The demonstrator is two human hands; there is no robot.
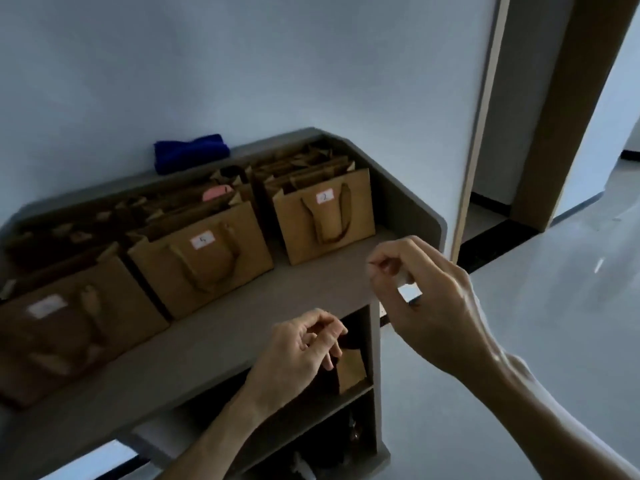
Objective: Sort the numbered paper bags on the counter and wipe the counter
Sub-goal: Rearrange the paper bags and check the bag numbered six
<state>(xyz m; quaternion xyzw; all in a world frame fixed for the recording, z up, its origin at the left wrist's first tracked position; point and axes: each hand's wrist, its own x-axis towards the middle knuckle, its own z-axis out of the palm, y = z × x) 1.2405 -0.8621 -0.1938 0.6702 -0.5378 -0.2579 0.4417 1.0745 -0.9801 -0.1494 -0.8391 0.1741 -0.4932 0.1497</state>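
Brown paper bags stand in rows on the grey counter [221, 337]. The front row has a bag labelled 2 [325, 216] at the right, a bag labelled 5 [207, 268] in the middle, and a bag with an unreadable white label [69, 327] at the left. More bags stand behind them. A folded blue cloth [190, 152] lies on the raised back ledge. My left hand [298, 351] hovers at the counter's front edge, its fingers loosely curled and holding nothing. Over the counter's right end is my right hand [422, 299], also loosely curled and empty, in front of the bag labelled 2.
Under the counter are open shelves, and a small brown bag [351, 370] stands on the upper one. A pink item [214, 194] shows inside a back-row bag. The counter's raised side wall [415, 209] closes its right end. A door frame [485, 133] and pale floor [519, 341] lie to the right.
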